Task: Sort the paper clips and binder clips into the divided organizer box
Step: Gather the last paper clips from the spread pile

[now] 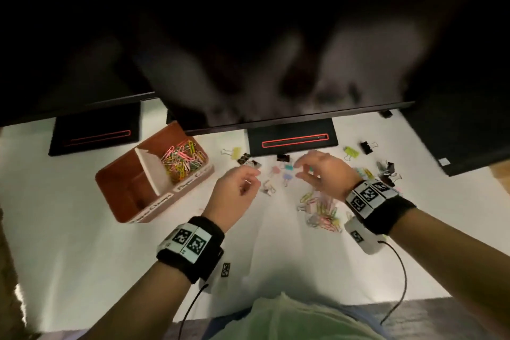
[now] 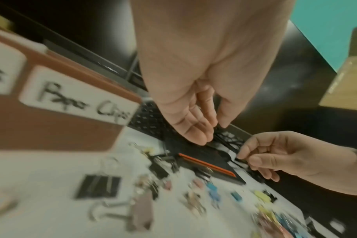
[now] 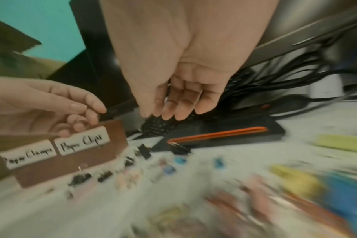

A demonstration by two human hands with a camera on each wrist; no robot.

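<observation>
Item: brown rectangular divided organizer box, on the white tabletop beyond and outward of the left hand.
Contents: far compartment holds coloured wire paper clips; near compartment looks empty.
Loose stock: a coloured paper-clip heap just inward of the right wrist; small black and pastel binder clips scattered under both hands.
Hands: left hand, fingers loosely curled, nothing visibly held. Right hand, fingers and thumb relaxed and apart, empty, hovering over the binder clips.
Method, judged: pinch one clip by its body, carry it over the matching label, release low inside.
Labels, handwritten on white: "Paper Clips"; "Paper Clamps".
</observation>
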